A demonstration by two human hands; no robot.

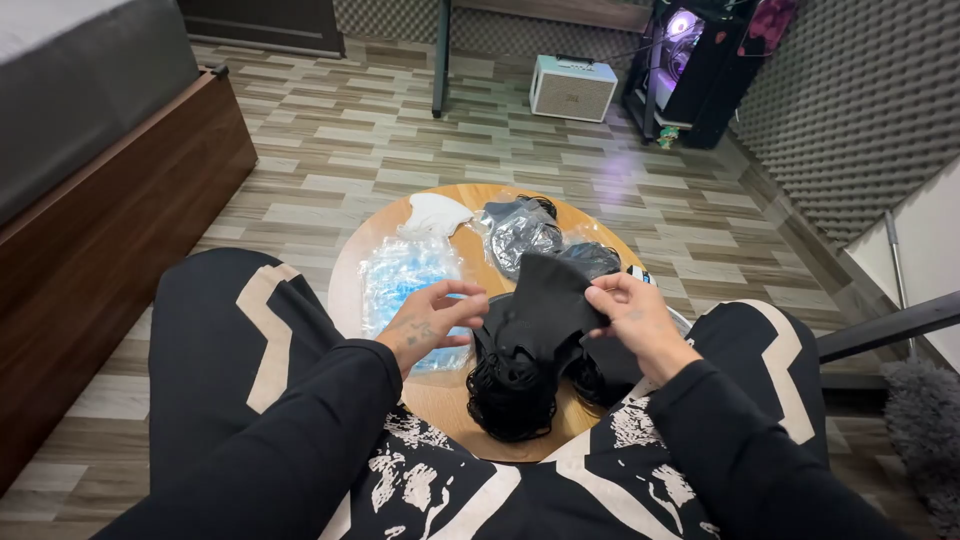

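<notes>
1. Hands first: my left hand pinches the left edge of a black face mask between thumb and fingertips, the remaining fingers loosely spread. My right hand is closed in a pinch on the mask's right edge.

2. Mask position: it hangs taut between both hands above the near half of the small round wooden table, just over a heap of black masks with curled ear loops at the table's near edge.

3. Surroundings: a clear packet of light blue masks lies along the table's left side, touching or almost touching my left hand. A white mask sits at the far-left edge, and a clear bag of black masks at the far edge.

4. Doing this well, as I judge it: keep both pinches on the outer edges only, with even tension, so the fabric stays flat and the inner face is not handled.

5. I would hold the mask clear of the heap below, since the dangling loops there look likely to snag.

6. My knees frame the table closely, so elbows should stay tucked in.
</notes>
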